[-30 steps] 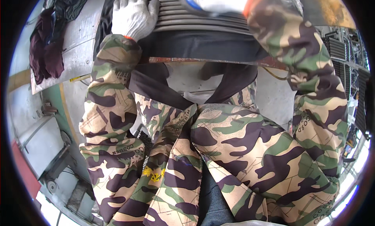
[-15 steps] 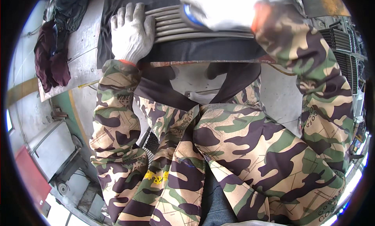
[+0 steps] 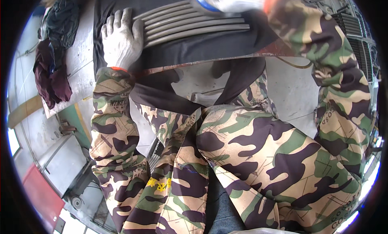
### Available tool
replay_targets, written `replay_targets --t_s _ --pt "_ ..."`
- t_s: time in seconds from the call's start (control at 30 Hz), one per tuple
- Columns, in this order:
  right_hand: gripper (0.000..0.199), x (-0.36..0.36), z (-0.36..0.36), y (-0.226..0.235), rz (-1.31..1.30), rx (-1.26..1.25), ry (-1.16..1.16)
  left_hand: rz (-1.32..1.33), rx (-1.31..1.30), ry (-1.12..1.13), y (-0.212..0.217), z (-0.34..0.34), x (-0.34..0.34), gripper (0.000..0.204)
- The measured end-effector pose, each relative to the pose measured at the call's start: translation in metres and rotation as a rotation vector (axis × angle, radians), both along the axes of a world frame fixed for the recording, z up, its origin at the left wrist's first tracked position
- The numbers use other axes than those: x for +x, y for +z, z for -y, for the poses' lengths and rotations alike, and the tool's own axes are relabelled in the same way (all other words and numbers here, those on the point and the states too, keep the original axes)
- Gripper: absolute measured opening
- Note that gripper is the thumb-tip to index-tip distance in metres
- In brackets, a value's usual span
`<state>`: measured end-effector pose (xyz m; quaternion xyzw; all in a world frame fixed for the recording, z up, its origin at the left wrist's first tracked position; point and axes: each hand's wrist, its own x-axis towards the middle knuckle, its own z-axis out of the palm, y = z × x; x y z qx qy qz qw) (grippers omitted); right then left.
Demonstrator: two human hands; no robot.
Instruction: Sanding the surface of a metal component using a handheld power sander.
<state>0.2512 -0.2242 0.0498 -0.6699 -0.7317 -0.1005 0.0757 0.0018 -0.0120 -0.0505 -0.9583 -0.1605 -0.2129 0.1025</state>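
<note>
Several grey metal rods (image 3: 198, 25) lie side by side on a black cloth (image 3: 178, 56). My left hand (image 3: 120, 42), in a white knit glove, lies flat over their left ends with its fingers stretched out. Over the far right part of the rods is my right hand (image 3: 238, 0), also gloved in white and smeared by motion. It is closed on a blue-edged object (image 3: 206, 2), whose kind I cannot make out. The top of the picture cuts this hand off partly. The near rods' right ends show below it.
The cloth covers a table with a reddish front edge (image 3: 210, 61). Dark green and maroon garments (image 3: 52, 78) lie at the left. Stacked dark bars (image 3: 352, 33) stand at the far right. A red panel (image 3: 42, 195) and metal equipment (image 3: 74, 201) are at the lower left.
My right hand has moved up and slightly right with the blue-edged object, uncovering the near rods' right ends. The view has shifted, and my left hand stays over the rods' left ends.
</note>
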Motion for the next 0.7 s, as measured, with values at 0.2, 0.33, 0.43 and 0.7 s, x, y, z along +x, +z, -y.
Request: replay_targets --t_s 0.2,0.33,0.43,0.7 --pt "0.02 -0.014 0.028 0.004 -0.052 -0.023 0.091 -0.043 -0.024 0.059 -0.004 -0.001 -0.001 0.05" --pt "0.021 0.012 0.018 -0.003 0.033 0.029 0.0 -0.048 -0.047 0.039 -0.004 0.005 -0.003 0.051" --pt "0.021 0.002 0.022 -0.001 0.001 0.025 0.032 -0.095 -0.073 0.05 -0.002 0.012 -0.017 0.051" --pt "0.017 0.003 0.017 -0.003 0.056 0.083 0.028 -0.069 -0.088 0.015 0.006 0.018 -0.023 0.05"
